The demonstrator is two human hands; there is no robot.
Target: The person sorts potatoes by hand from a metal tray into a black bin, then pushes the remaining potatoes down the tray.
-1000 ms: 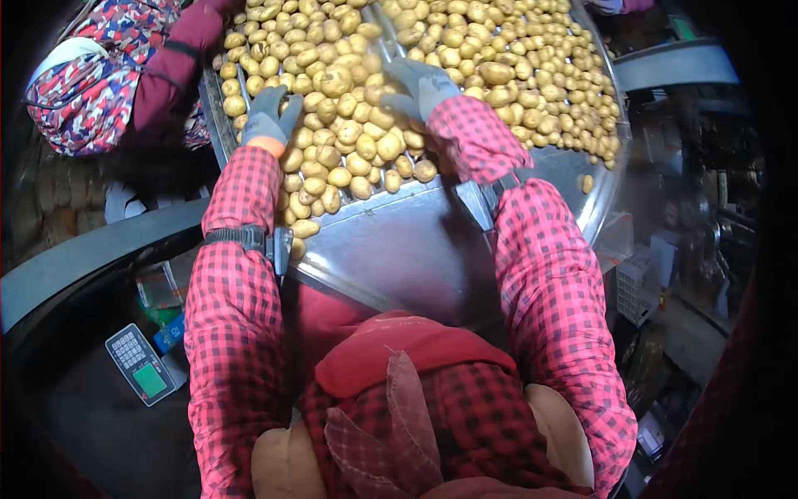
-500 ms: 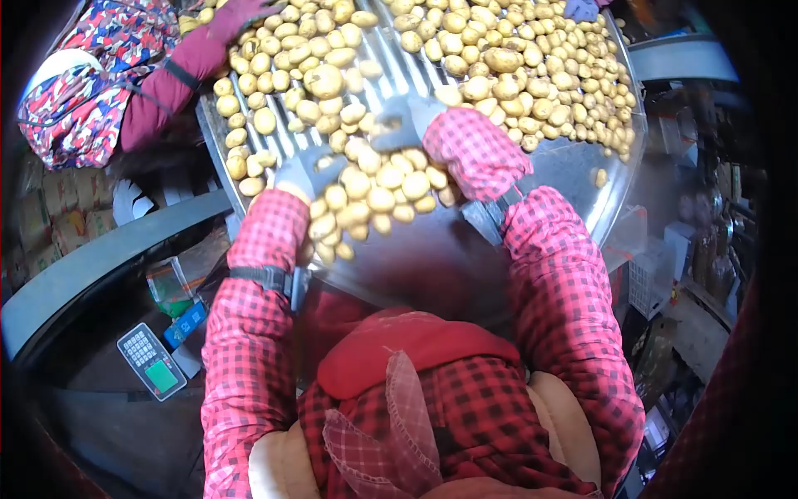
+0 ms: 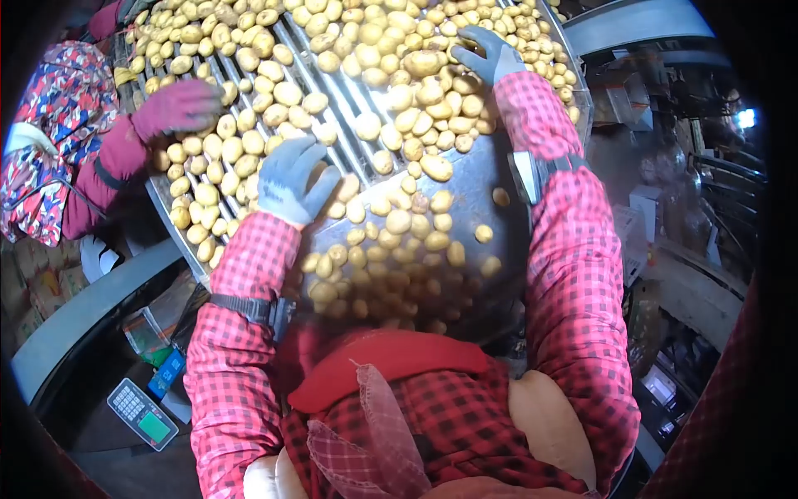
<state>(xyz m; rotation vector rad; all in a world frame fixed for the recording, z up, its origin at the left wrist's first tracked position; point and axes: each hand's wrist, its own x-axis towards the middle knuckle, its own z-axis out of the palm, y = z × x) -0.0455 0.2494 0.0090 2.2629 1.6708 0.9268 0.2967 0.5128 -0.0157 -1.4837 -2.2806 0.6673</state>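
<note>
Sorting small yellow-brown potatoes (image 3: 391, 91) on a metal roller conveyor (image 3: 349, 100) with a smooth steel chute (image 3: 482, 175) at its near end. Left hand (image 3: 289, 179), in a grey-blue work glove, lies palm-down at the near left part of the rollers where they meet the chute; its grip is spread, fingers fanned and flat, pinching nothing, with potatoes touching the fingertips and lying just beside the palm. Right hand (image 3: 490, 54), in a matching grey-blue glove, reaches to the far right part of the conveyor, near the right wall; its fingers are loosely spread over the heap and rest among the potatoes, and whether any potato is enclosed cannot be told. Both arms wear red-and-black checked sleeves (image 3: 573, 274), each with a dark strap and small device at the forearm.

Potatoes cover the rollers densely from the far edge to the near end. A looser group of potatoes (image 3: 391, 258) lies scattered on the steel chute between the two forearms, blurred at its near edge close to the person's chest.

At the left edge of the conveyor a co-worker's hand in a dark red glove (image 3: 179, 108) rests on the potatoes; that person's sleeve is dark red over a red, white and blue patterned garment (image 3: 50, 108). Below the conveyor's near left corner, a grey keypad device with a green screen (image 3: 143, 413) lies on a dark surface.
</note>
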